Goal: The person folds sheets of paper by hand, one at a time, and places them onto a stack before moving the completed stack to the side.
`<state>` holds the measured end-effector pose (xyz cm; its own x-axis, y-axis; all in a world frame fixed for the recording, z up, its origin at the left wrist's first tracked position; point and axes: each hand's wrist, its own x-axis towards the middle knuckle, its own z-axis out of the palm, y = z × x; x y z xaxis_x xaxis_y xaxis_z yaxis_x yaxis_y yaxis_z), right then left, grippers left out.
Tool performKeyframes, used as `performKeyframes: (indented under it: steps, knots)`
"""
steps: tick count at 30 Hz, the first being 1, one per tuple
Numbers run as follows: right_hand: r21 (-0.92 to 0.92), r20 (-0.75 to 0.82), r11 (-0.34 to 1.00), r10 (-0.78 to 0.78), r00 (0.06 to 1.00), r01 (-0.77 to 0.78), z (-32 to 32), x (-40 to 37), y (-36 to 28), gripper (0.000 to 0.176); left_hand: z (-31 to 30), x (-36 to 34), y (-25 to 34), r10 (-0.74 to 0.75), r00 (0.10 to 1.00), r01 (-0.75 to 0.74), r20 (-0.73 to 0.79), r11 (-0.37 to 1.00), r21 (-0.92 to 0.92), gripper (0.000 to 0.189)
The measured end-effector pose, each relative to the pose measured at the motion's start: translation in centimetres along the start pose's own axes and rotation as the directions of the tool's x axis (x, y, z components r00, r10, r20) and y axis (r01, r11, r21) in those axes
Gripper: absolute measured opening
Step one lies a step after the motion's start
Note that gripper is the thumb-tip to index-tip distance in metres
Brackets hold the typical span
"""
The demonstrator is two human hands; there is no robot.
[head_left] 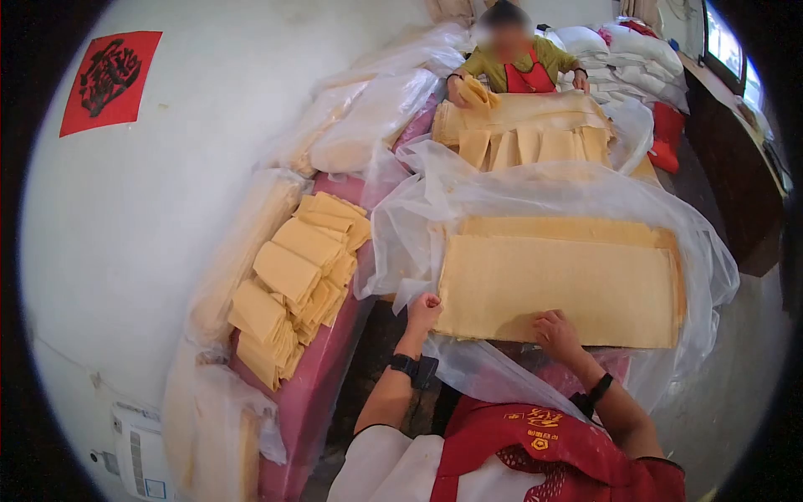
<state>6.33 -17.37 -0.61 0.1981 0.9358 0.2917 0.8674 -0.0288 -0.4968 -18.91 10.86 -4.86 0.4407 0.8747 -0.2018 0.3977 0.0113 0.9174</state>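
A stack of large tan rectangular sheets lies in front of me on translucent plastic. At the stack's near left corner is my left hand, its fingers closed at the sheet's edge; whether they grip it is too small to tell. Resting on the near edge of the top sheet, my right hand has its fingers curled, and what is under them is hidden. Translucent plastic surrounds the stack and hangs below its near edge.
Folded tan sheets are piled on a pink surface at the left, beside plastic-wrapped bundles. Across from me, a person handles tan sheets at another stack. White sacks stand behind; a dark cabinet is at the right.
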Motion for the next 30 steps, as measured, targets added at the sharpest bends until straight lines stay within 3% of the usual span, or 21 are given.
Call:
performKeyframes:
  steps: [5,12,14,18,22,24,27,30]
  knots:
    - [0.008,0.013,0.996,-0.088,0.996,0.088,-0.2,0.0,0.1,0.011,-0.7,-2.8,2.7,0.076,0.997,-0.075,0.006,0.971,0.229,0.026]
    - [-0.06,-0.058,0.996,-0.077,0.995,0.074,0.8,0.1,0.4,0.01,-0.9,-4.1,3.5,0.136,0.991,-0.127,-0.007,0.936,0.327,0.027]
    - [-0.168,0.089,0.98,-0.096,0.991,0.11,0.9,0.3,0.9,0.017,-0.5,-3.6,2.9,0.25,0.968,-0.214,-0.013,0.853,0.477,0.029]
    - [-0.048,-0.026,0.998,-0.046,0.999,0.044,0.3,0.2,0.2,0.018,-0.3,-3.5,2.6,0.166,0.986,-0.162,0.032,0.879,0.449,0.032]
    - [-0.044,0.007,0.997,-0.056,0.998,0.056,0.1,0.1,0.0,0.017,-0.7,-4.6,2.3,0.307,0.951,-0.279,0.02,0.833,0.478,0.033]
    - [-0.203,0.096,0.967,-0.14,0.985,0.158,-0.3,0.2,-0.2,0.016,-0.5,-5.4,2.7,0.342,0.939,-0.308,0.026,0.807,0.504,0.034]
    - [-0.13,0.027,0.983,-0.127,0.992,0.129,0.3,0.1,0.1,0.015,0.0,-6.1,4.1,0.244,0.97,-0.202,0.002,0.798,0.567,0.035]
    - [-0.081,0.032,0.993,-0.086,0.996,0.088,0.1,0.4,-0.2,0.015,0.4,-5.9,3.9,0.249,0.968,-0.196,-0.025,0.817,0.542,0.034]
